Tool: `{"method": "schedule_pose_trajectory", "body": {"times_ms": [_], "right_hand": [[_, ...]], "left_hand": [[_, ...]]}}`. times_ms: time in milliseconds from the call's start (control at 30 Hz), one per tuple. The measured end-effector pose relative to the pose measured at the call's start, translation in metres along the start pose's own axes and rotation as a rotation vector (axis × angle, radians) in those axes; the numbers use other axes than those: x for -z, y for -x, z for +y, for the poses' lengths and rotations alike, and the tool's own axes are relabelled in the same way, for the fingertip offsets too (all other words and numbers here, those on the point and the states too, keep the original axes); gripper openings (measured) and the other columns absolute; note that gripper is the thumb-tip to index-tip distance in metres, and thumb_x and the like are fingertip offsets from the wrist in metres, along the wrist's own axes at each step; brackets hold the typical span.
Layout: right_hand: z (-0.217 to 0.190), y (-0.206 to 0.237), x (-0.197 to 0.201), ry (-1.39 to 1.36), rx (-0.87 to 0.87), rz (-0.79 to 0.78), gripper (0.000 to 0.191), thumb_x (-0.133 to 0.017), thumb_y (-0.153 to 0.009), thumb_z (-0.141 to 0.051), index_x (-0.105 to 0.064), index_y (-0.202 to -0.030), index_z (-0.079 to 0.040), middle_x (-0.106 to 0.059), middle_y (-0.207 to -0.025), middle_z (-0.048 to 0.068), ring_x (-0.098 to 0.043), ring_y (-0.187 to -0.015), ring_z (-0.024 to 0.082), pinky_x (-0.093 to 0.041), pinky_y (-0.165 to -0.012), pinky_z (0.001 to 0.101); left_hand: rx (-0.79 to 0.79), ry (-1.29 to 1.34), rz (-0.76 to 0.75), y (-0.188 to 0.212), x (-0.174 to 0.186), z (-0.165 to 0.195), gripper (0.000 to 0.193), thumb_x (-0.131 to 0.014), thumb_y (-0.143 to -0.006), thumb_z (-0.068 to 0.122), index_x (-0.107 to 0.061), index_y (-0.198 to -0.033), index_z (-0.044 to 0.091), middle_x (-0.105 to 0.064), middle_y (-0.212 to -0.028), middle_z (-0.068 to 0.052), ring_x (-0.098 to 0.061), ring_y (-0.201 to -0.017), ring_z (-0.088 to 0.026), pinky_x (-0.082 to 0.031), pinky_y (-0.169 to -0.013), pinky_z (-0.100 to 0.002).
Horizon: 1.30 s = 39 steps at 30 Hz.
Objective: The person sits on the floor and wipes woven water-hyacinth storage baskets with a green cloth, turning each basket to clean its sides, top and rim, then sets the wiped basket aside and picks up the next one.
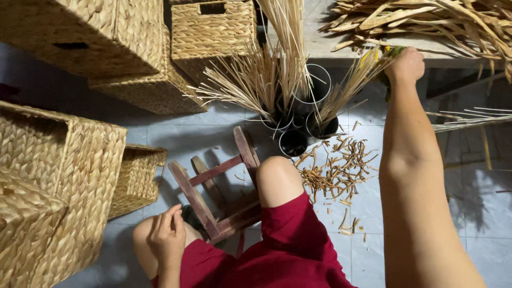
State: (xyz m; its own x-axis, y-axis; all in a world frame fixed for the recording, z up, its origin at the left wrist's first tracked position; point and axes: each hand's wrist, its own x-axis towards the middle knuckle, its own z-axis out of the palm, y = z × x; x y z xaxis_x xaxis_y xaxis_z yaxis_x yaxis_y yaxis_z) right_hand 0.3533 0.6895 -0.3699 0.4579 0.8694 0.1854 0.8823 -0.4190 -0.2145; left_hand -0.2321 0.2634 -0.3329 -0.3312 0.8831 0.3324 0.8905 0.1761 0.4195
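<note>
My right hand (406,64) is stretched far forward to the edge of a low wooden board (325,45) and is closed around something small and green and yellow; what it is cannot be made out. Dried straw stalks (352,80) fan out of dark round tubes (294,142) just left of that hand. My left hand (166,234) rests on my left knee, fingers loosely curled, holding nothing. My knees in red shorts frame an overturned wooden stool (213,181).
Woven straw baskets (80,176) stand stacked at the left and at the back (213,26). Flat dried leaves (426,21) are heaped on the board at the top right. Cut straw scraps (336,170) lie scattered on the grey tiled floor.
</note>
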Motion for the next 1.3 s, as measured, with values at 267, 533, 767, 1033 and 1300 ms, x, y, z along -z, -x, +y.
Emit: {"method": "schedule_pose_trajectory", "body": {"times_ms": [267,533,767,1033,1300], "right_hand": [[0.046,0.025,0.014,-0.666,-0.21,0.117,0.038,-0.088,-0.086,-0.038,-0.077,-0.104,-0.006,-0.078,-0.102,0.011,-0.072,-0.089,0.019,-0.056,-0.085,0.0326],[0.091,0.059,0.01,-1.461,0.006,0.155,0.012,-0.077,-0.101,-0.007,-0.074,-0.109,0.001,-0.073,-0.1,0.002,-0.067,-0.091,0.013,-0.057,-0.086,0.0298],[0.019,0.035,0.003,-1.618,-0.09,-0.172,0.017,-0.075,-0.095,-0.007,-0.074,-0.111,-0.002,-0.073,-0.099,0.004,-0.068,-0.088,0.014,-0.057,-0.08,0.0291],[0.021,0.071,0.044,-1.842,0.09,0.237,0.016,-0.066,-0.104,-0.01,-0.062,-0.115,0.001,-0.075,-0.104,0.016,-0.075,-0.094,0.027,-0.064,-0.085,0.042],[-0.01,0.293,0.108,-1.644,0.035,-0.036,0.031,-0.07,-0.102,-0.022,-0.064,-0.127,-0.006,-0.063,-0.124,0.006,-0.061,-0.115,0.016,-0.049,-0.106,0.0316]], "left_hand": [[-0.016,0.061,-0.019,-0.002,-0.006,0.002,0.009,-0.069,-0.097,0.008,-0.075,-0.104,0.01,-0.072,-0.091,-0.008,-0.069,-0.081,-0.025,-0.055,-0.072,-0.036],[-0.041,0.072,-0.053,-0.001,-0.006,0.0,0.01,-0.068,-0.098,0.008,-0.075,-0.105,0.01,-0.072,-0.091,-0.008,-0.069,-0.081,-0.026,-0.054,-0.073,-0.037],[-0.039,0.102,-0.027,-0.001,-0.007,0.002,0.01,-0.068,-0.099,0.009,-0.074,-0.106,0.01,-0.072,-0.094,-0.008,-0.069,-0.082,-0.025,-0.055,-0.073,-0.036],[-0.049,0.032,0.004,0.002,-0.007,-0.003,0.01,-0.071,-0.098,0.008,-0.076,-0.106,0.011,-0.072,-0.092,-0.007,-0.069,-0.081,-0.025,-0.055,-0.072,-0.036],[0.027,0.384,-0.121,-0.006,-0.008,0.032,0.022,-0.073,-0.096,0.004,-0.071,-0.118,0.002,-0.076,-0.101,-0.009,-0.075,-0.091,-0.017,-0.06,-0.081,-0.03]]}}
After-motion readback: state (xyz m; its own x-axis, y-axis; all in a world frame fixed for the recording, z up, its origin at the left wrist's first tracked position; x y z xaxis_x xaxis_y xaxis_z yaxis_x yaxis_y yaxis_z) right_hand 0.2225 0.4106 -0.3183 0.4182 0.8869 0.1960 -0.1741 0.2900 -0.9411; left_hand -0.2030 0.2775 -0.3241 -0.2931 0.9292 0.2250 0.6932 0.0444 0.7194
